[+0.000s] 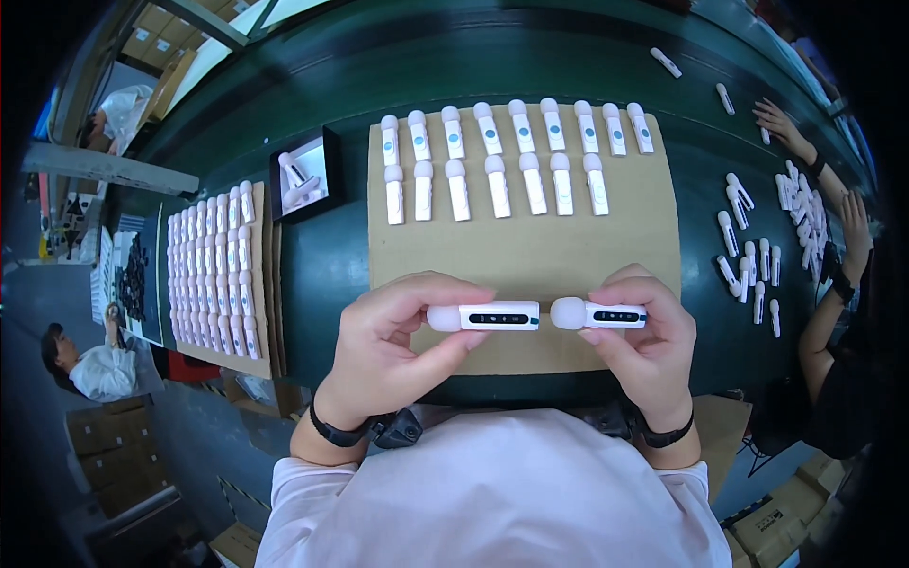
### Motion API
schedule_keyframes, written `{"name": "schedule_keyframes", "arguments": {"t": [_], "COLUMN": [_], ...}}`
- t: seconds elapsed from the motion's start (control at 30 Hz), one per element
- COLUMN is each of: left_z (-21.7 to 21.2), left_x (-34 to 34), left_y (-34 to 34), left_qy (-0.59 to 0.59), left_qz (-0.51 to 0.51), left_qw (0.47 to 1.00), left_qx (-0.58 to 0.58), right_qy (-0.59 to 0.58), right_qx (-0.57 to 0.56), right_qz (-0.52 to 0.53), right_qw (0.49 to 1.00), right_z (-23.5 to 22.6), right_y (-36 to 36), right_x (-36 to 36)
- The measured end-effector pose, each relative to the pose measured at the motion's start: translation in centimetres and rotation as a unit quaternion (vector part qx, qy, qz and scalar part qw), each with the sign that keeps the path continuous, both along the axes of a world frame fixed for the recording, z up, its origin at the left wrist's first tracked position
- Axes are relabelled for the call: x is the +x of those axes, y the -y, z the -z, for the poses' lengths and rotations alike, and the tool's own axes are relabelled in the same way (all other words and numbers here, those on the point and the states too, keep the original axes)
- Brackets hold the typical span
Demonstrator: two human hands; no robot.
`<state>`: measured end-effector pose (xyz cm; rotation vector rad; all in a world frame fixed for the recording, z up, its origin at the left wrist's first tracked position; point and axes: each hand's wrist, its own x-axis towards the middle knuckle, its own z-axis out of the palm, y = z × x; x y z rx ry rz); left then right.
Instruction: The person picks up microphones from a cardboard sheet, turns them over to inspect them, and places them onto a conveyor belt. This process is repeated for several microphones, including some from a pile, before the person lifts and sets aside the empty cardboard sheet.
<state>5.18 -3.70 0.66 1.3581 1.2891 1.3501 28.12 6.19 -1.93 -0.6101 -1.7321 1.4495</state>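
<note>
My left hand (402, 327) pinches a small white wand massager (483, 316) between thumb and fingers, its round pale-pink head toward my palm and its black button panel facing up. In my right hand (649, 322) is a second wand massager (569, 313), gripped near the neck and body, its round head pointing left. The two lie end to end in the air, nearly touching, over the near part of a brown cardboard sheet (454, 260). Two rows of similar massagers (492, 186) rest on that sheet, the far row with blue round stickers.
Left of the sheet stands a black box (329, 161) with a few massagers inside. Further left, cardboard (258, 284) carries many more in rows. Loose massagers (760, 284) lie scattered on the green table (322, 265) at right, near a co-worker's hands (781, 123). Other people are at left.
</note>
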Motion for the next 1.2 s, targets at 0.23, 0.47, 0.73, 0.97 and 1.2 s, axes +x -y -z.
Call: {"name": "schedule_keyframes", "arguments": {"t": [0.23, 0.47, 0.73, 0.97, 1.2], "left_z": [0.0, 0.5, 0.7, 0.6, 0.8], "left_x": [0.1, 0.1, 0.2, 0.5, 0.5], "left_y": [0.7, 0.7, 0.6, -0.1, 0.0], "left_qy": [-0.094, -0.095, -0.086, -0.095, -0.094], "left_qz": [-0.022, -0.024, -0.031, -0.039, -0.048], "left_qw": [0.994, 0.994, 0.995, 0.993, 0.992], "left_qx": [0.051, 0.052, 0.042, 0.049, 0.063], "right_qy": [-0.012, -0.002, 0.004, -0.010, -0.008], "right_qx": [0.039, 0.085, 0.104, 0.097, 0.106], "right_qz": [-0.010, 0.004, -0.001, 0.013, 0.012], "right_qw": [0.999, 0.996, 0.995, 0.995, 0.994], "right_z": [0.0, 0.1, 0.1, 0.4, 0.5], "right_y": [0.8, 0.7, 0.2, 0.2, 0.1], "right_x": [-0.9, -1.3, -1.2, -1.2, -1.1]}}
